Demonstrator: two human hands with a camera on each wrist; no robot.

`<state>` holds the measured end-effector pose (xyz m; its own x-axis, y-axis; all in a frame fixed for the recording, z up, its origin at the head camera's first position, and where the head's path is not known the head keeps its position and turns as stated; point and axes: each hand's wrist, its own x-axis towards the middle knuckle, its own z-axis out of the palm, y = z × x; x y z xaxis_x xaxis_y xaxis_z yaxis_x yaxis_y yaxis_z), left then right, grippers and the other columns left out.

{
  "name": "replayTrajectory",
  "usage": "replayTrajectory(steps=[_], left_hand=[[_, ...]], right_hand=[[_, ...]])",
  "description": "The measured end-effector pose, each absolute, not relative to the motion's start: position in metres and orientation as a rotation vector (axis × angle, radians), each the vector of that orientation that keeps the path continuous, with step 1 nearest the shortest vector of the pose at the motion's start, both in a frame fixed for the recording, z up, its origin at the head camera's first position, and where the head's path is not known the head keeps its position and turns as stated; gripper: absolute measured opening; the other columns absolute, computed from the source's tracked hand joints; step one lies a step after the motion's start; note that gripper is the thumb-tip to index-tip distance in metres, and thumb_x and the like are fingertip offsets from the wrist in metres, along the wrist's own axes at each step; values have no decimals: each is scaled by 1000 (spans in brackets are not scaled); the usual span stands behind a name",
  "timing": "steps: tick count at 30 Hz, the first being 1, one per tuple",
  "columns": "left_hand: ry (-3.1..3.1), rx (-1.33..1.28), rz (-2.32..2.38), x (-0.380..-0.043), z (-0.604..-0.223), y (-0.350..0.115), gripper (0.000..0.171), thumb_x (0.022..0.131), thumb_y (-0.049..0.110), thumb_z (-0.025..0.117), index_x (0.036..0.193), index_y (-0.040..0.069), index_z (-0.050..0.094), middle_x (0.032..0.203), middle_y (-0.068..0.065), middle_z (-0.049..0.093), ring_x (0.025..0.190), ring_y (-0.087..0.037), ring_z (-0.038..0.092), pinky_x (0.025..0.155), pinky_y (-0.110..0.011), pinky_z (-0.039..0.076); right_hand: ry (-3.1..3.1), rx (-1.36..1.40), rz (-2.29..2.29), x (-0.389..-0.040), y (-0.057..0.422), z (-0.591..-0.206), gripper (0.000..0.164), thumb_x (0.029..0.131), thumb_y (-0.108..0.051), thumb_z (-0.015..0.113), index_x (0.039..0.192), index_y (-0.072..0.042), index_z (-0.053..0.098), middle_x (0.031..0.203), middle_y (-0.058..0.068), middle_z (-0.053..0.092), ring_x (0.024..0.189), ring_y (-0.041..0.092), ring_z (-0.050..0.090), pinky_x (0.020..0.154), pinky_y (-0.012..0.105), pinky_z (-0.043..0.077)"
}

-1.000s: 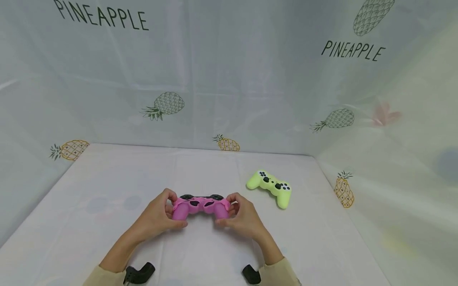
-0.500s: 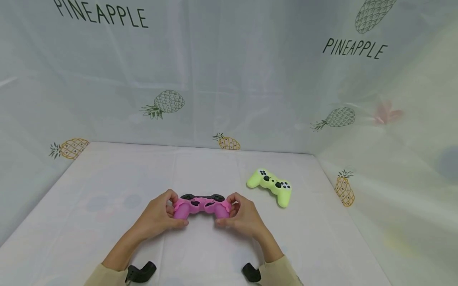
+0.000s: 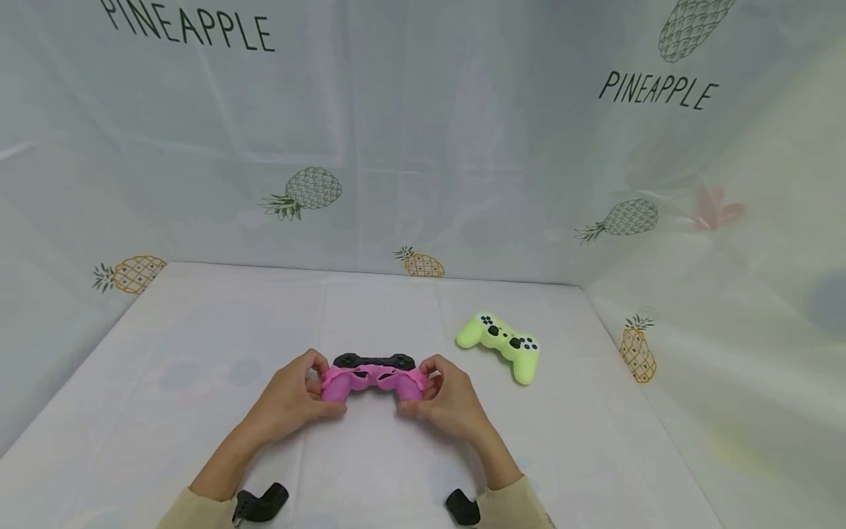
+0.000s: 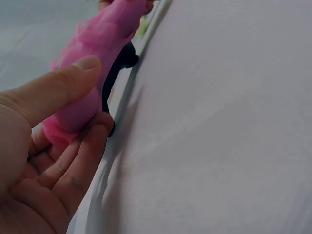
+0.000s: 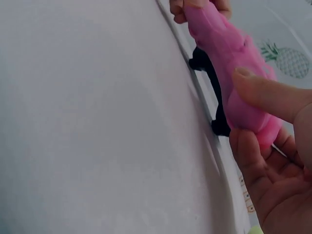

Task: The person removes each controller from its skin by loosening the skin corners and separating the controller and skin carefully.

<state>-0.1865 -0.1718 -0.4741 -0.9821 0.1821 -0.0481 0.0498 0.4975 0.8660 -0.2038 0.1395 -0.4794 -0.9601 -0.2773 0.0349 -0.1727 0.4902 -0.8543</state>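
Note:
In the head view a black game controller (image 3: pixel 374 361) sits in a pink silicone cover (image 3: pixel 337 386), its two handles toward the person. My left hand (image 3: pixel 287 393) grips the left end, and my right hand (image 3: pixel 456 400) grips the right end. Each thumb lies along a handle while the fingers curl round the outer side. From the left wrist, the pink cover (image 4: pixel 80 109) shows between thumb and fingers, wrinkled along its far edge. The right wrist view shows the black controller's knobs (image 5: pixel 197 63) poking out on the side facing the white cloth.
A lime-green game controller (image 3: pixel 500 345) lies behind and to the right of the hands, with its buttons up. White cloth (image 3: pixel 218 330) covers the table, and a pineapple-print curtain (image 3: pixel 423 132) hangs behind and along the sides.
The pink-covered controller has tipped in the hands, so more of its black part shows at the far edge. Both hands keep their grip, nearly in place; the lime-green controller stays put.

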Motion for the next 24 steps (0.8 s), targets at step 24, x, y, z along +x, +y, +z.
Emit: replayTrajectory(steps=[24], left_hand=[[2507, 385, 1551, -189, -480, -179, 64, 76, 13, 97, 120, 9, 51, 95, -2, 78, 90, -16, 77, 81, -27, 59]], right_hand=[[2602, -559, -1448, -206, 150, -478, 53, 73, -11, 99, 111, -15, 61, 91, 1, 69, 80, 12, 69, 75, 26, 58]])
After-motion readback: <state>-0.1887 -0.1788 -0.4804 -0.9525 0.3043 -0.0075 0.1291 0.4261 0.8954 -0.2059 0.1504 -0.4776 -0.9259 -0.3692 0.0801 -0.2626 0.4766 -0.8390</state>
